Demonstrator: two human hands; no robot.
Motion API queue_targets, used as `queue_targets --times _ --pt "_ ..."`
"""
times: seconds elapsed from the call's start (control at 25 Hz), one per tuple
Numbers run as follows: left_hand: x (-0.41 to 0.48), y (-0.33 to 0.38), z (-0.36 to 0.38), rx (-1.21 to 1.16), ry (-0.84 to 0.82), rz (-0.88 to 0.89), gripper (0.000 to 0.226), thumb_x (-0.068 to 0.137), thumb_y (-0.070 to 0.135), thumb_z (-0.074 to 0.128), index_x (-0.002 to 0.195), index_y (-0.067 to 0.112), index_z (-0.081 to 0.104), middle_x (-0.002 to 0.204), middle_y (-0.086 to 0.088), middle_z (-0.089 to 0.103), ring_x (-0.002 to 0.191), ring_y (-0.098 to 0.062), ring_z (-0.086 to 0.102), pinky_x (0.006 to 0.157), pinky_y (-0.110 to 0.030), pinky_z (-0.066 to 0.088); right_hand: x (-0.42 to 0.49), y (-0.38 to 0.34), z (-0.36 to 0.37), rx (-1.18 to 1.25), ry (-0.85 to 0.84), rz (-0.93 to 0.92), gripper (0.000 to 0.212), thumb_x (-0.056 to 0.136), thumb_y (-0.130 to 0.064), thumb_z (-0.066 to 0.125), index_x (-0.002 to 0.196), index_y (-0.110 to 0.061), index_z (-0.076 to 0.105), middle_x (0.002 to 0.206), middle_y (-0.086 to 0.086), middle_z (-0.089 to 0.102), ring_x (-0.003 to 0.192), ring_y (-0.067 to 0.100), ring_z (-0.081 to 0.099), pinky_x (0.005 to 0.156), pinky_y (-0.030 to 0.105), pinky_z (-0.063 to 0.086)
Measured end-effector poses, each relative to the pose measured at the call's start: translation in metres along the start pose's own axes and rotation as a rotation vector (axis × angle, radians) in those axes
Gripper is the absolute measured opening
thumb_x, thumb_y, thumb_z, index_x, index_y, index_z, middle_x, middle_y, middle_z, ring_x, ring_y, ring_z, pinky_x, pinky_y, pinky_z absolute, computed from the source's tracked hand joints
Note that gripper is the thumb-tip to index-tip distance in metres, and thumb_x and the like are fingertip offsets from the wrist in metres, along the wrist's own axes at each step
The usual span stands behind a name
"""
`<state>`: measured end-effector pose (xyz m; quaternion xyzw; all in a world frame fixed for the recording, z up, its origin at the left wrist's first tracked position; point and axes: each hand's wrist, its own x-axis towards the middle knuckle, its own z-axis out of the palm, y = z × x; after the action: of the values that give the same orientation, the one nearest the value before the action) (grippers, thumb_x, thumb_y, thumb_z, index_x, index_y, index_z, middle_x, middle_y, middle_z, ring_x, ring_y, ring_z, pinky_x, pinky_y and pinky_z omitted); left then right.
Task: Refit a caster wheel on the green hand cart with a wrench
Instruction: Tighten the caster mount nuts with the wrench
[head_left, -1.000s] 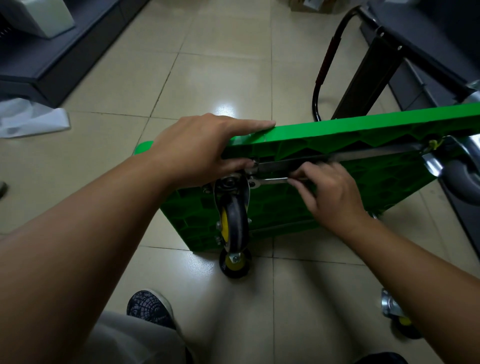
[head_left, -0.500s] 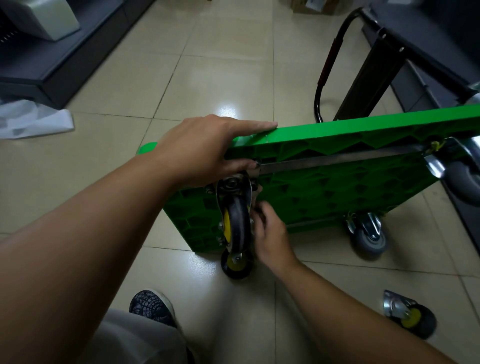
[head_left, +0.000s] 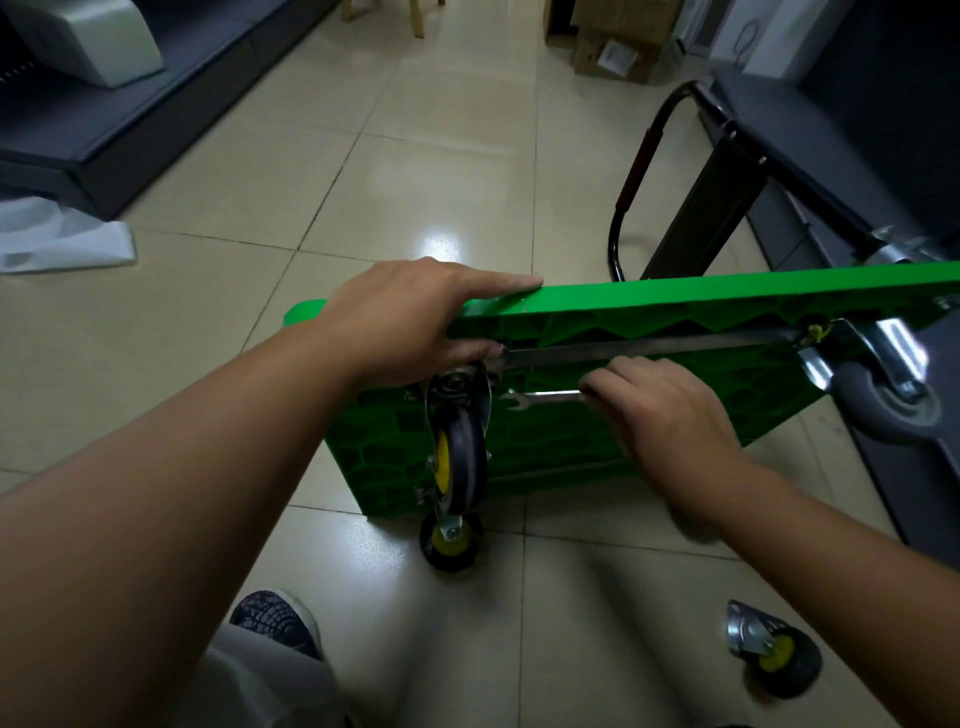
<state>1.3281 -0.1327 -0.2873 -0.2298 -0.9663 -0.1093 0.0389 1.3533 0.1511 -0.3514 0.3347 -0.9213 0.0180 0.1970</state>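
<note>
Half a second on, right hand (head_left: 660, 410) back gripping wrench (head_left: 545, 398), open end at 3 o'clock of caster (head_left: 460, 457); left hand (head_left: 410, 322) clamps cart (head_left: 727, 291). Probably re-seating for another turn.

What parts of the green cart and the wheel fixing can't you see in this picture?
All in the head view:
- The bolt under the left hand: the thumb and the caster wheel cover it.
- The wrench handle: the right hand hides it; only the open end shows.
- The green cart: its far end is cut off by the right edge.
- The loose caster on the floor: too blurred to show its bolt holes.
</note>
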Motion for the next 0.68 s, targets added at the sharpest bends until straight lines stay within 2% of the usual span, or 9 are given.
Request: queue_targets --times 0.24,0.44,0.56,0.68 --pt "0.002 -0.001 0.0 0.003 -0.013 0.0 0.07 0.091 0.061 0.061 0.149 0.066 0.022 0.135 0.004 0.064 0.108 -0.025 0.062 0.079 -0.04 0.051 0.025 -0.003 0.005 -0.098 0.036 -0.047 0.024 0.105 -0.027 0.048 0.099 -0.015 0.068 0.087 0.006 0.065 0.075 0.027 0.058 0.069 0.039 0.039" --pt "0.0 -0.001 -0.001 -0.008 -0.005 -0.006 0.07 0.091 0.061 0.062 0.149 0.066 0.023 0.135 0.006 0.064 0.107 -0.026 0.063 0.077 -0.039 0.05 0.021 -0.003 0.022 -0.115 0.042 0.0 0.014 0.1 -0.021 0.058 0.089 -0.016 0.067 0.078 0.006 0.065 0.068 0.029 0.06 0.065 0.038 0.037" --pt "0.002 -0.003 -0.001 -0.019 -0.01 -0.003 0.07 0.091 0.059 0.063 0.15 0.064 0.024 0.134 0.005 0.064 0.106 -0.024 0.062 0.077 -0.038 0.049 0.007 -0.016 0.054 0.088 0.006 0.189 0.017 0.096 -0.021 0.06 0.081 -0.014 0.065 0.071 0.007 0.063 0.061 0.03 0.061 0.058 0.035 0.042" --pt "0.002 -0.002 -0.003 -0.029 -0.027 -0.012 0.07 0.091 0.058 0.063 0.15 0.063 0.025 0.13 0.003 0.065 0.103 -0.023 0.061 0.077 -0.039 0.049 -0.006 -0.052 0.096 0.62 -0.044 0.539 0.02 0.1 -0.02 0.056 0.085 -0.009 0.064 0.071 0.009 0.061 0.061 0.026 0.057 0.053 0.035 0.043"
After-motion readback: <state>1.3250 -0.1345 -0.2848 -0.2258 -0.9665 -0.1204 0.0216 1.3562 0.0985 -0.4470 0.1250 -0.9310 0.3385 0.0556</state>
